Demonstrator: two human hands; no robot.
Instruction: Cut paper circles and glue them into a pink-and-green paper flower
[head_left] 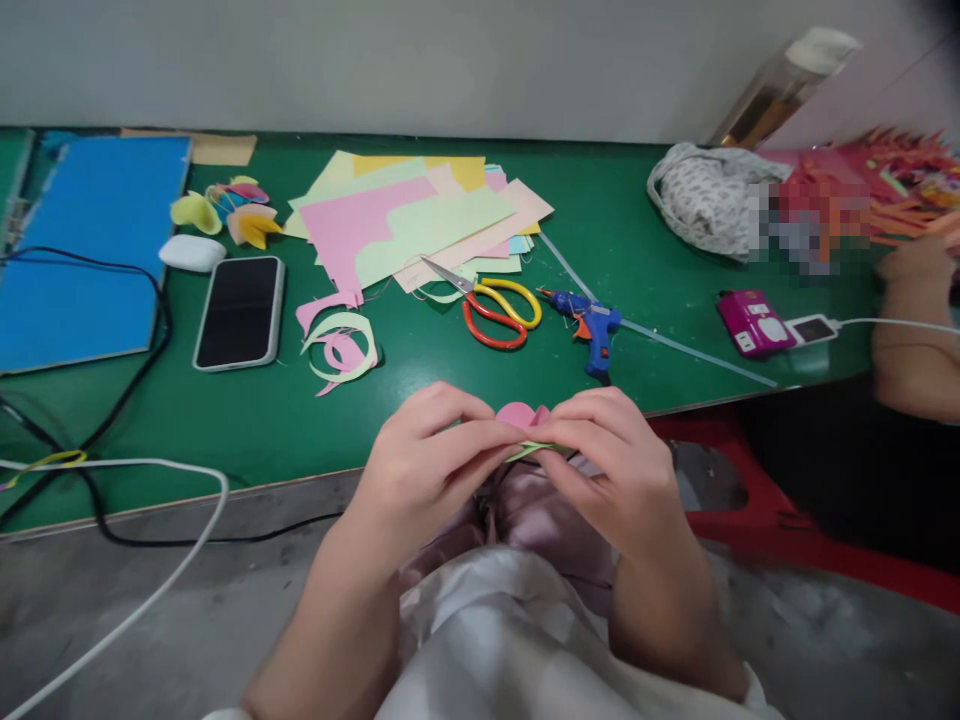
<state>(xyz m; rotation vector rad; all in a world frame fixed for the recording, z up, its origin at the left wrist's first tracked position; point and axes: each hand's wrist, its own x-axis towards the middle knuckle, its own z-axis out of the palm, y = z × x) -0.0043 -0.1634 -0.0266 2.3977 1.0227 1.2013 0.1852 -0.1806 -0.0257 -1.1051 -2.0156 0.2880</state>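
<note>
Between my fingertips, just off the table's front edge, is a small pink and green paper piece (pixel 516 414). My left hand (pixel 442 440) pinches it from the left, and my right hand (pixel 607 445) grips it from the right; the fingers cover much of it. Beyond my hands lie scissors (pixel 501 312) with one red and one yellow handle, blades pointing to the back left. A blue glue gun (pixel 596 325) rests to their right. Curled green and pink paper scraps (pixel 341 345) lie on the left side, below a pile of coloured paper sheets (pixel 442 215).
On the green table (pixel 420 390) are a phone (pixel 240 312), a white case (pixel 192 253), folded paper shapes (pixel 244 215), a blue board (pixel 94 250) and cables. At right are a patterned cloth bag (pixel 705 200), a magenta power adapter (pixel 756 322) and another person's arm (pixel 919 330).
</note>
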